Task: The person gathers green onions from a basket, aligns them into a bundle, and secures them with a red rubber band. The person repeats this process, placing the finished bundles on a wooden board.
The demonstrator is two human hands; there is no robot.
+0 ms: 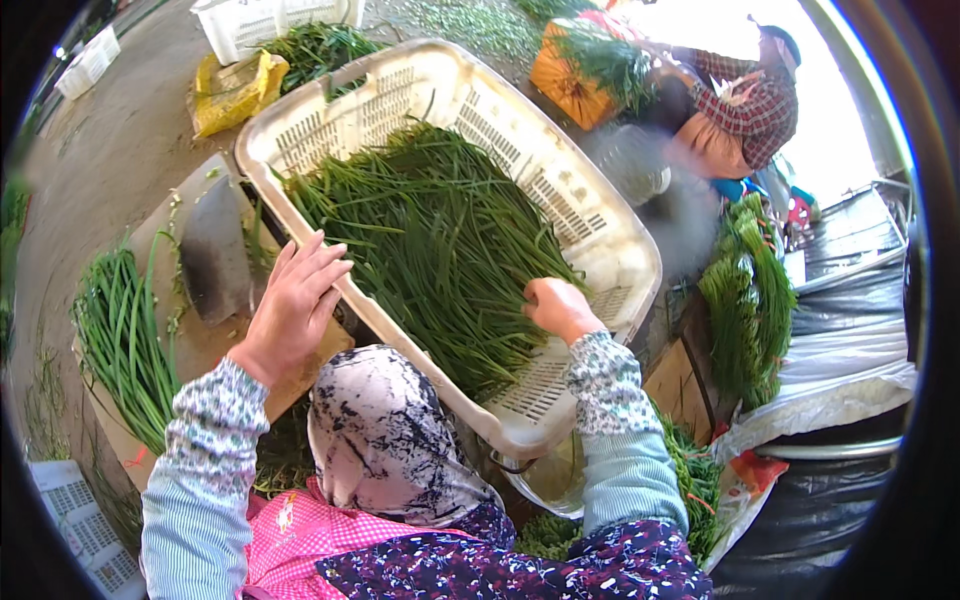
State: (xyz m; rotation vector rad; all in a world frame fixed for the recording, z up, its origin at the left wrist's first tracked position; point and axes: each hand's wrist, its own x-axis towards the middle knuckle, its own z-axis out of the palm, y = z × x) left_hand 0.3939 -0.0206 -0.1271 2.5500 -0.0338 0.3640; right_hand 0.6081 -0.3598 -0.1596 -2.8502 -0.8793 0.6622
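A large off-white plastic crate (551, 127) with slotted walls lies tilted before me, partly filled with loose green garlic chives (442, 225). My left hand (296, 300) rests over the crate's near left rim, fingers extended and holding nothing. Inside the crate, my right hand (561, 306) is curled around chive leaves at the right end of the heap; its fingertips are partly hidden. Left of the crate, a broad cleaver-like blade (216, 251) lies on a board (154, 251) with green scraps. Beside it is a bundle of chives (124, 337) with a red tie.
A yellow sack (234, 91) and white crates (247, 30) stand at the upper left. Another person (742, 105) sits at the upper right, holding greens near an orange container (574, 75). Tied chive bundles (750, 300) lie at right; a clear basin (551, 480) is below the crate.
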